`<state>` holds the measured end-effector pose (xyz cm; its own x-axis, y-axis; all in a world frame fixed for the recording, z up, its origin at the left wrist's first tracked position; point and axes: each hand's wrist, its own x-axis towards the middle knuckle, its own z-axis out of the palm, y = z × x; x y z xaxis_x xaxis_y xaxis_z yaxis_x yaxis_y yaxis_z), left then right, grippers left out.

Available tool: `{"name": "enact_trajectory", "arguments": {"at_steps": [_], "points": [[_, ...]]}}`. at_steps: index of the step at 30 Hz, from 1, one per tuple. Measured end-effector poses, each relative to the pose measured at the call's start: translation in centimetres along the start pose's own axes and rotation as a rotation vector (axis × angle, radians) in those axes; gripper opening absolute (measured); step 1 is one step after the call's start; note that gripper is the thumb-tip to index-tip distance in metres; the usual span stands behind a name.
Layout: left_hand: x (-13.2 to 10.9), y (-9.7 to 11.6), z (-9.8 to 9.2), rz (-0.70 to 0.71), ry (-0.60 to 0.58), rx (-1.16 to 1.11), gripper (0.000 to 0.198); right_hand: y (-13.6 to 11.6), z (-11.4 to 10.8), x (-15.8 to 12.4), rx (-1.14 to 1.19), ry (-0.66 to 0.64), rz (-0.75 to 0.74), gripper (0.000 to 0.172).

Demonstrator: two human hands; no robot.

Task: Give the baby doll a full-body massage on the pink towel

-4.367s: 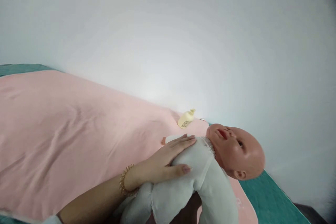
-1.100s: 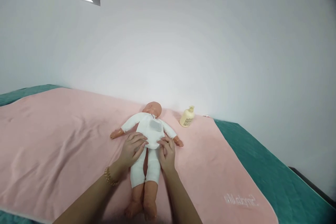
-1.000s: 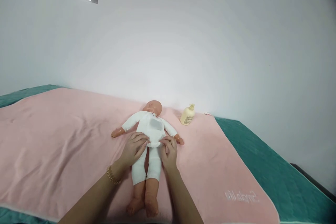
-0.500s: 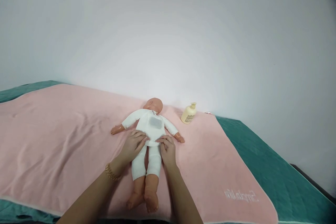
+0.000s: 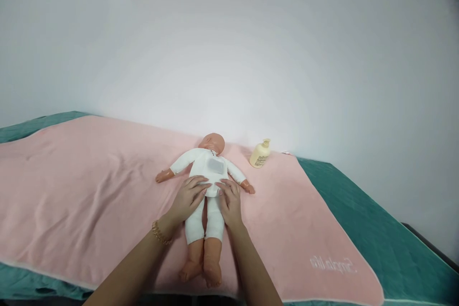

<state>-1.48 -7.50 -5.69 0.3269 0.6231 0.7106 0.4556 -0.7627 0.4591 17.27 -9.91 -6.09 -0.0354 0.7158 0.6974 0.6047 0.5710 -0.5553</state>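
Note:
A baby doll [image 5: 207, 165] lies on its back on a pink blanket [image 5: 287, 229], head toward the wall and feet toward me. Its body is white cloth with a grey patch on the chest; head, hands and feet are skin-toned plastic. My left hand [image 5: 190, 196] rests on the left side of the doll's lower belly, fingers stretched out and slightly apart. On the right side of the belly lies my right hand [image 5: 230, 201], its fingers likewise extended over the cloth. Neither hand grips anything.
A cream pump bottle [image 5: 260, 154] stands upright on the blanket, right of the doll's head. Under the blanket spreads a green quilted cover [image 5: 366, 220], showing at the sides and front. A white wall [image 5: 251, 57] rises behind.
My fingers have straightened and spread over the doll's belly, where they were more curled at the cloth's lower edge. The whole view has shifted slightly.

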Motion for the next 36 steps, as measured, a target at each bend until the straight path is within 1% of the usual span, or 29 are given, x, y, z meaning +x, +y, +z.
{"name": "enact_trajectory", "arguments": {"at_steps": [6, 10, 13, 16, 17, 19, 20, 22, 24, 26, 29, 36], "points": [[0.2, 0.4, -0.1, -0.078, -0.065, -0.016, 0.029, 0.1, 0.2, 0.1, 0.018, -0.035, 0.047, 0.027], [0.8, 0.5, -0.5, -0.108, -0.088, -0.028, 0.029, 0.4, 0.2, 1.2, 0.043, -0.035, 0.052, 0.029], [2.2, 0.4, -0.9, -0.113, -0.137, -0.004, 0.034, 0.8, 0.2, 2.8, 0.090, -0.069, 0.053, 0.032], [4.4, 0.2, -1.3, -0.098, -0.228, 0.051, 0.040, 1.1, 0.3, 3.9, 0.166, -0.101, 0.100, 0.035], [5.1, 0.2, -1.4, -0.085, -0.257, 0.059, 0.040, 1.1, 0.4, 3.9, 0.184, -0.097, 0.115, 0.036], [6.1, 0.1, -1.4, -0.057, -0.282, 0.056, 0.039, 1.1, 0.5, 3.6, 0.195, -0.044, 0.127, 0.037], [6.3, 0.1, -1.2, -0.051, -0.269, 0.046, 0.038, 1.1, 0.5, 3.3, 0.187, -0.006, 0.121, 0.036], [5.9, 0.0, -0.8, -0.061, -0.194, 0.008, 0.037, 1.1, 0.5, 2.6, 0.168, 0.054, 0.107, 0.035], [5.1, -0.2, -0.3, -0.079, -0.083, -0.062, 0.035, 1.2, 0.4, 2.1, 0.137, 0.040, 0.097, 0.033], [4.2, -0.4, 0.1, -0.079, -0.016, -0.112, 0.029, 1.3, 0.4, 1.7, 0.103, 0.007, 0.091, 0.033], [3.7, -0.5, 0.2, -0.086, -0.025, -0.135, 0.025, 1.3, 0.5, 1.7, 0.073, -0.015, 0.078, 0.033], [4.3, -0.9, 0.0, -0.128, -0.113, -0.098, 0.029, 1.2, 0.7, 2.2, 0.054, -0.039, 0.057, 0.030]]}}
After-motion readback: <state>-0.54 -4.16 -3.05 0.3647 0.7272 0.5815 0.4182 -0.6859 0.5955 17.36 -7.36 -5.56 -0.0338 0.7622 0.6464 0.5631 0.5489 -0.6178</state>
